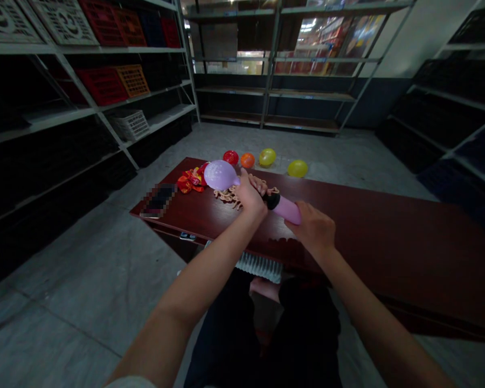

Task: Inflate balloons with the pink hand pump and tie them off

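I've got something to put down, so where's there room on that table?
The wide stretch of table right of the right hand looks bare, out to the picture's edge. The left end is crowded: a blurred phone-like thing, crumpled red wrapping and tan strands.

The premises present as a storeroom or warehouse room. Along the left side runs a tall, pale grey metal shelving rack [121, 50], loaded with openwork plastic crates: white ones [67, 21] with a round pattern, a red one [101, 85] and an orange one [132, 80]. A second rack, grey metal with brown shelf boards [311, 95], lines the far side. Further shelving [464, 81] at right bears dark contents, too dim to identify. The floor [76, 302] is bare grey concrete; the wall [420, 32] is white above a dark band. A dark reddish-brown, wood-look desk [388, 215] stands on this floor.
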The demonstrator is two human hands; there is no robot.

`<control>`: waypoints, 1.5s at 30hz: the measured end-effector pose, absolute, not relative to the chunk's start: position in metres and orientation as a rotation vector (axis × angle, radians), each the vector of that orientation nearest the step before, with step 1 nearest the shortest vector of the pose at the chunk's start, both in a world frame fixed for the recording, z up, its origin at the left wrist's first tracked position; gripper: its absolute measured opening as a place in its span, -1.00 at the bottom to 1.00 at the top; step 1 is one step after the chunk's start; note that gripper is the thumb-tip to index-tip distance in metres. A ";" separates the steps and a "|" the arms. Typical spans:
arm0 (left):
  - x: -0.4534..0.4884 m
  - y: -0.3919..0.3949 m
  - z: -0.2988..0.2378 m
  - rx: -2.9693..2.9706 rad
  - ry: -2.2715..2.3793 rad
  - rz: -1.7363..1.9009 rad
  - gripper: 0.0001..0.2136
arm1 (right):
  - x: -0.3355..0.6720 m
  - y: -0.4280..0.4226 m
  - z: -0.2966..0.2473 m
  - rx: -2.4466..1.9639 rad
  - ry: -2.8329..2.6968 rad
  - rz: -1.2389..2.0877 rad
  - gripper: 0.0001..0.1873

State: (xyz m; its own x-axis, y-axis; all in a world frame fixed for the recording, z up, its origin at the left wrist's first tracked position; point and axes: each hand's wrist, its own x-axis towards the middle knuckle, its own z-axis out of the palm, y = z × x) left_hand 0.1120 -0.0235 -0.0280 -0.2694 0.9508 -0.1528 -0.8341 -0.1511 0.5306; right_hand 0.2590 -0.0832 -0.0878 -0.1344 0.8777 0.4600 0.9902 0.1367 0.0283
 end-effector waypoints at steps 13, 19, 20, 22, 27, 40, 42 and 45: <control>0.087 -0.019 -0.022 0.231 0.637 1.671 -0.52 | 0.288 -0.109 -0.087 -1.803 -2.196 -0.653 -0.61; 0.052 -0.010 -0.011 0.205 0.603 1.699 -0.56 | 0.323 -0.120 -0.090 -1.778 -2.255 -0.663 -0.59; 0.048 -0.009 -0.010 0.204 0.600 1.707 -0.56 | 0.327 -0.121 -0.091 -1.773 -2.267 -0.645 -0.59; 0.042 -0.009 -0.009 0.205 0.595 1.717 -0.56 | 0.330 -0.121 -0.091 -1.767 -2.279 -0.599 -0.58; 0.051 -0.015 -0.013 0.188 0.595 1.845 -0.59 | 0.323 -0.116 -0.081 -1.819 -2.233 -0.447 -0.65; 0.092 -0.039 -0.007 0.207 0.548 1.866 -0.56 | 0.288 -0.118 -0.047 -1.911 -2.285 -0.449 -0.64; 0.101 -0.044 -0.006 0.198 0.534 1.831 -0.57 | 0.274 -0.118 -0.038 -1.899 -2.289 -0.461 -0.64; 0.107 -0.048 -0.008 0.178 0.510 1.774 -0.58 | 0.261 -0.118 -0.027 -1.869 -2.305 -0.495 -0.64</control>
